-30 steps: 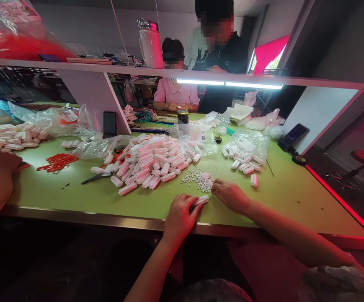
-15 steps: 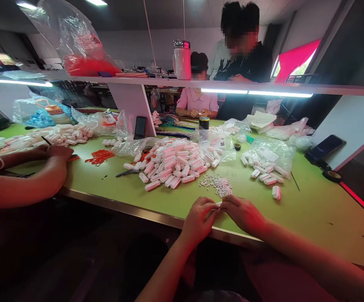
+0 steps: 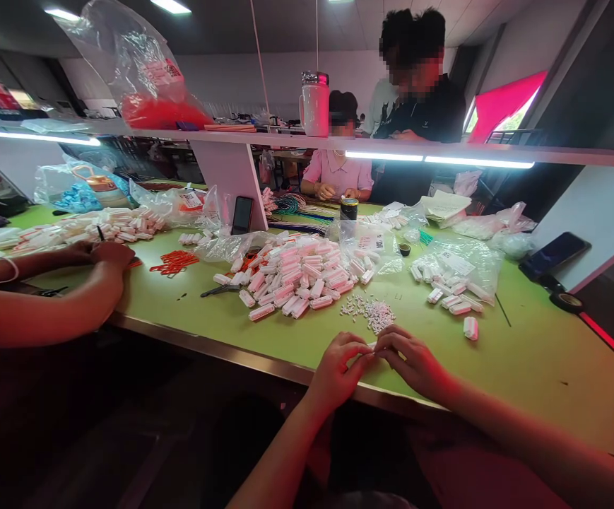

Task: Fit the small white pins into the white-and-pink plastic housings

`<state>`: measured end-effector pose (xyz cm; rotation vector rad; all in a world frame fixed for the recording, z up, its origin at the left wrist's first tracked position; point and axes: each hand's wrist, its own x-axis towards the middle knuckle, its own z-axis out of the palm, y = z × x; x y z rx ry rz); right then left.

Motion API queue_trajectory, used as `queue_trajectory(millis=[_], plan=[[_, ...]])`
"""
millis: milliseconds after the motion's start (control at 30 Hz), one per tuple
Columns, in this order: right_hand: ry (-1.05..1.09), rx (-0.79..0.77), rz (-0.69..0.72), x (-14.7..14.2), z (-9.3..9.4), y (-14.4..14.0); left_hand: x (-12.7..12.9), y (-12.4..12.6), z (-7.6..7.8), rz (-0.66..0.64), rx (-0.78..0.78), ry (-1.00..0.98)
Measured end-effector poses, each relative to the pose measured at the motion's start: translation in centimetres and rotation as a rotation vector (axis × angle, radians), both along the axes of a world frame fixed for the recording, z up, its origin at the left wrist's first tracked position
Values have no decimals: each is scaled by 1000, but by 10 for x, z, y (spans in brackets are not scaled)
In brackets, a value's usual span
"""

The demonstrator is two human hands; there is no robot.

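Head view, and both hands meet at the near edge of the smooth green surface (image 3: 264, 332). The left hand (image 3: 338, 371) curls in, fingertips pressed together on a small white piece (image 3: 371, 346) that barely shows between the hands. The right hand (image 3: 415, 360) comes in from the other side, its grip pinching the same piece, thumb and forefinger tight against it. Only a sliver of the piece is visible, so its shape is hard to tell.

Just beyond the knuckles lies a scatter of tiny white beads (image 3: 370, 311), loose and grainy. Further back sits a big heap of white oblong cases (image 3: 299, 276), glossy plastic with rounded ends, tumbled over one another. To the right, a few more cases spill from a crinkled clear bag (image 3: 458, 265), and one single case (image 3: 470, 327) lies apart by itself.

Left of the heap, dark scissors (image 3: 216, 290) lie flat, and a cluster of thin red strips (image 3: 174, 261) rests beyond them. A co-worker's forearm (image 3: 46, 311) lies along the left edge. A black phone (image 3: 241, 215) leans upright against the white divider, and a white jug (image 3: 316, 106) stands on the shelf above.
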<state>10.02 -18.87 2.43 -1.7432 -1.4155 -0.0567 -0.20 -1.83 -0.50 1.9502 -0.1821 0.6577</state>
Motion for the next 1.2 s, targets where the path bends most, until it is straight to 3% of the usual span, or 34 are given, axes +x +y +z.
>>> queue_trajectory(millis=[267, 500, 767, 1200], plan=[[51, 6, -54, 5, 3, 1, 2, -3, -3, 109, 77, 51], [69, -21, -142, 17, 3, -3, 4, -4, -1, 257, 317, 191], [153, -125, -215, 28, -11, -5, 6, -5, -2, 241, 392, 226], [100, -190, -189, 23, -16, -3, 5, -3, -3, 237, 409, 218]])
